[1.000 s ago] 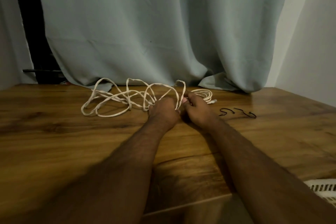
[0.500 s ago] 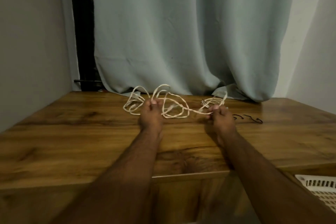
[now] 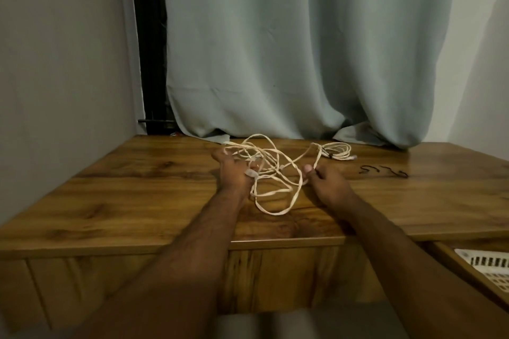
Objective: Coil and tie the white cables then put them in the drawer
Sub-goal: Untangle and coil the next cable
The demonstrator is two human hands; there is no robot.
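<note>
A tangled white cable (image 3: 275,173) lies in loose loops on the wooden table top (image 3: 137,187). My left hand (image 3: 234,173) grips several of its strands at the left of the tangle. My right hand (image 3: 327,181) pinches one strand between thumb and fingers at the right. That strand runs up to a small coiled white cable (image 3: 337,151) near the curtain. Two black ties (image 3: 382,170) lie on the table right of my right hand. An open drawer (image 3: 468,264) shows at the lower right, below the table edge.
A pale curtain (image 3: 303,49) hangs behind the table and touches its back edge. A grey wall stands at the left. A white slotted basket (image 3: 487,267) sits inside the drawer. The closed drawer front (image 3: 275,270) faces me below the table edge.
Both hands have drawn back toward me with the cable, so loops now lie nearer the front edge. The view has pulled back, showing the drawer fronts.
</note>
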